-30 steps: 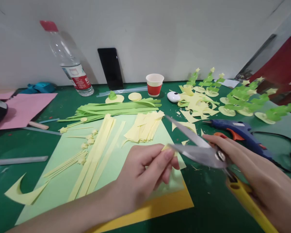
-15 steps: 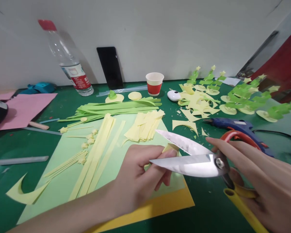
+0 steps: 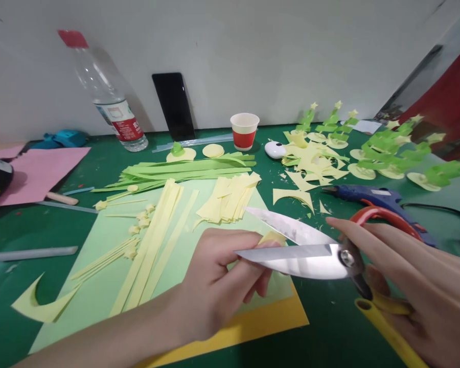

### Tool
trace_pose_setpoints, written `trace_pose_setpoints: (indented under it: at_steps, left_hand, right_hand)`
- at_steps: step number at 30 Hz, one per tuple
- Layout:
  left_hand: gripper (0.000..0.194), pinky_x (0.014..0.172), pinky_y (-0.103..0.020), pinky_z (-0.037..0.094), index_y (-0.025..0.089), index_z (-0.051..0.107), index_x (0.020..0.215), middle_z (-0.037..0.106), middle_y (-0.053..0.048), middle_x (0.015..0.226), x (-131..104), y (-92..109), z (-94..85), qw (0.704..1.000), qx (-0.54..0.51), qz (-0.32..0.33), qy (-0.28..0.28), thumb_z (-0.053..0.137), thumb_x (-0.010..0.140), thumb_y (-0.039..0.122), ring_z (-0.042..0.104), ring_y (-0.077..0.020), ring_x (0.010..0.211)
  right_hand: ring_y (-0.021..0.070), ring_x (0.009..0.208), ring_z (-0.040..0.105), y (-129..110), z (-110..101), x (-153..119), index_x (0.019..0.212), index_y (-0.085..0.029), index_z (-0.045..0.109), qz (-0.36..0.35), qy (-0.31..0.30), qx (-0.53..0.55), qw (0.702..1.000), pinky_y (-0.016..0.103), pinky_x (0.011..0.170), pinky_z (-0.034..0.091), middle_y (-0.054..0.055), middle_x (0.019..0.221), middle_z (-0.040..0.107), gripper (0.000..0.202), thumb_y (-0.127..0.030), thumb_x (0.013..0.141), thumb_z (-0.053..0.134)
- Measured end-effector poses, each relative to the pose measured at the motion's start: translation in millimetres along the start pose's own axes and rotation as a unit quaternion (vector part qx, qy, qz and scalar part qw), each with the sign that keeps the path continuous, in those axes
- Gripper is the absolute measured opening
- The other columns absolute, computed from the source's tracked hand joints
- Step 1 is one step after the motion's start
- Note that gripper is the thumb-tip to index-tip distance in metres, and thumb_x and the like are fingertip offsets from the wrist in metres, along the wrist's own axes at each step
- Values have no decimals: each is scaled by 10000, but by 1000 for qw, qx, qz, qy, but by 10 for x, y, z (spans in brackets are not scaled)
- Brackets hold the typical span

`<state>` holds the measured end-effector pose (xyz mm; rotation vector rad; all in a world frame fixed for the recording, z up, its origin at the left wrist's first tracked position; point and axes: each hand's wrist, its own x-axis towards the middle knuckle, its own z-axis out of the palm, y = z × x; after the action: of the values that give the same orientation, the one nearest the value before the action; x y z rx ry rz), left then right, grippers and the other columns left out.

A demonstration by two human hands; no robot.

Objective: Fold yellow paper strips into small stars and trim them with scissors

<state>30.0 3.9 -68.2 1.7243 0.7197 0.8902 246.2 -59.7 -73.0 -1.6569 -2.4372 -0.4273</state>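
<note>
A small piece of pale yellow paper point(image 3: 273, 237) is pinched in my left hand point(image 3: 224, 281), whose fingers are closed. My right hand point(image 3: 417, 271) grips the scissors point(image 3: 310, 261) by their red and yellow handles. The blades are apart and point left; the lower one passes across my left fingertips, the upper one lies just behind the yellow piece. Beneath my left hand is a light green sheet point(image 3: 92, 301) bearing long yellow strips point(image 3: 153, 240), short yellow strips point(image 3: 230, 197) and thin sticks with small yellow ends point(image 3: 99, 260).
Green strips point(image 3: 184, 168), a paper cup point(image 3: 244, 134), a phone point(image 3: 174, 107) and a bottle point(image 3: 118, 120) are along the wall. To the right are paper scraps point(image 3: 310, 158), a blue glue gun point(image 3: 368, 194) and green plant-like paper pieces point(image 3: 391, 153). Pink paper point(image 3: 42, 171) lies left.
The yellow piece in my left fingers has tilted and shifted slightly right. The scissors' red handle has moved a little to the right; the blades remain apart.
</note>
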Motion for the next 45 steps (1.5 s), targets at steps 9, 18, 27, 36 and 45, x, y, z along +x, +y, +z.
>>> trace_pose_setpoints:
  at_steps: [9, 18, 27, 36, 45]
  left_hand:
    - [357, 396, -206, 305, 179, 443, 451, 471, 36, 426, 3, -2, -29, 1000, -11, 21, -14, 379, 785, 70, 405, -71, 387]
    - [358, 399, -202, 297, 177, 403, 442, 443, 46, 414, 15, -18, -29, 1000, -14, 20, -18, 373, 775, 47, 384, -67, 386]
    - [318, 369, -170, 306, 179, 510, 542, 432, 58, 411, 5, 0, -3, 999, -41, -13, -18, 362, 802, 71, 382, -61, 366]
    - [272, 382, -148, 358, 183, 544, 632, 433, 75, 395, 19, -14, -19, 992, -60, -92, -60, 355, 819, 124, 410, -59, 339]
    - [274, 370, -157, 370, 189, 537, 608, 438, 66, 383, 41, 14, 1, 989, -77, -112, -56, 367, 821, 167, 443, -69, 340]
  right_hand:
    - [199, 469, 548, -7, -18, -7, 1286, -228, 315, 9, -8, -4, 1000, 288, 410, 441, 38, 778, 596, 717, -53, 594, 384]
    - [237, 630, 646, 86, 15, -47, 1314, -227, 324, -34, 10, -16, 999, 296, 416, 470, 74, 905, 650, 666, -80, 670, 401]
    - [247, 623, 675, 87, -1, -47, 1322, -258, 296, -39, 5, 10, 999, 287, 369, 457, 69, 867, 679, 665, -101, 681, 375]
    - [229, 585, 673, 138, -5, -65, 1363, -275, 241, -34, 3, 9, 999, 263, 361, 457, 48, 813, 681, 653, -97, 749, 373]
    - [199, 559, 671, 218, 82, -112, 1492, -331, 146, -37, 29, 10, 999, 261, 341, 457, 52, 880, 686, 809, -84, 759, 382]
